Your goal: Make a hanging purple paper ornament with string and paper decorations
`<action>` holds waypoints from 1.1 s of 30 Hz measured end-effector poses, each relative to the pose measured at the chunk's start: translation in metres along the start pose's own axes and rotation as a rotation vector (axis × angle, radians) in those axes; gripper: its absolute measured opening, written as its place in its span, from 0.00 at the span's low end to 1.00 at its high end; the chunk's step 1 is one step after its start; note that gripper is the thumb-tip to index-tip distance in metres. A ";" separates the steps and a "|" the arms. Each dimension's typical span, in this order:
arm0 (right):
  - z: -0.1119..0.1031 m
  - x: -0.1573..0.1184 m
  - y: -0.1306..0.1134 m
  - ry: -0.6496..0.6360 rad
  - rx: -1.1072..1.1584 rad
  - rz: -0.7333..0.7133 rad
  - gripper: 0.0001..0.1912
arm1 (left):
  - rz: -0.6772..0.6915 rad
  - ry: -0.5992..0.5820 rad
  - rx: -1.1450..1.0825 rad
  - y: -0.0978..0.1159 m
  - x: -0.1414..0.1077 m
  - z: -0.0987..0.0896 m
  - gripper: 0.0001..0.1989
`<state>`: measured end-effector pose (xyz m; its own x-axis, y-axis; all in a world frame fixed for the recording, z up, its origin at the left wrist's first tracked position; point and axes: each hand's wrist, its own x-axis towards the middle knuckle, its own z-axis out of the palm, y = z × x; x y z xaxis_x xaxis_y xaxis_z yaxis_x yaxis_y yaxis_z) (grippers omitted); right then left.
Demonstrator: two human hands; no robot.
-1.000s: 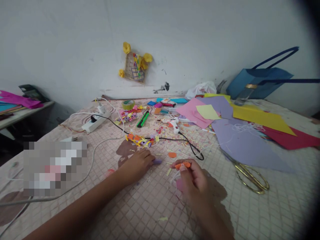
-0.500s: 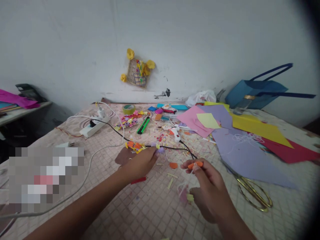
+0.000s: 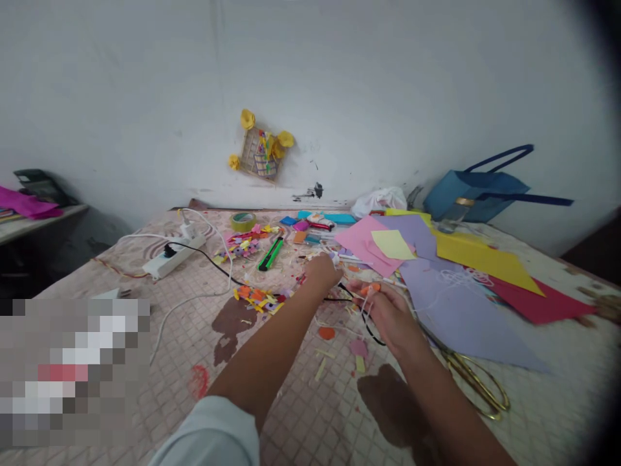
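Note:
My left hand point(image 3: 324, 272) reaches over the middle of the table to the white glue gun point(image 3: 334, 258), which it largely covers; its fingers are hidden. To the right, my right hand point(image 3: 388, 310) pinches an orange paper piece point(image 3: 371, 289) with white string point(image 3: 365, 310) hanging from it. Below the hands lie a loose orange piece point(image 3: 326, 333) and a pink piece with a pale yellow strip point(image 3: 359, 349). Left of my left wrist sits a pile of colourful paper pieces point(image 3: 257, 298).
A green cutter point(image 3: 270, 254), tape roll point(image 3: 243, 222) and power strip point(image 3: 174, 257) with cables lie left. Coloured sheets point(image 3: 460, 310), gold-handled scissors point(image 3: 478, 385), a glass jar point(image 3: 455, 215) and a blue bag point(image 3: 473, 194) are at right.
My left hand has moved right and forward from beside the paper pile to the glue gun. My right hand has risen slightly, still holding the orange piece. The camera view has shifted a little.

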<state>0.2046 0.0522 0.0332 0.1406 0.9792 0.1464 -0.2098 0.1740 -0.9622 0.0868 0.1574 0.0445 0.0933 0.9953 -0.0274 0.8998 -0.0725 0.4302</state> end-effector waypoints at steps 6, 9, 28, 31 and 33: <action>-0.002 0.000 -0.004 -0.020 0.114 0.049 0.07 | -0.001 0.088 -0.057 -0.005 -0.015 0.000 0.19; 0.001 -0.001 -0.006 -0.044 0.157 0.072 0.07 | 0.020 0.136 -0.100 -0.009 -0.035 -0.006 0.21; 0.013 -0.005 -0.017 -0.148 0.231 0.082 0.05 | 0.369 0.220 -0.325 0.002 -0.111 -0.006 0.16; 0.013 -0.003 -0.020 -0.172 0.233 0.090 0.05 | 0.478 0.201 -0.312 -0.005 -0.116 -0.016 0.17; 0.015 -0.003 -0.022 -0.197 0.231 0.098 0.04 | 0.509 0.220 -0.283 -0.012 -0.119 -0.025 0.17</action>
<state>0.1946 0.0470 0.0569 -0.0764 0.9900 0.1188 -0.4301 0.0748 -0.8997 0.0538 0.0418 0.0652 0.3640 0.8325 0.4177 0.6150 -0.5516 0.5635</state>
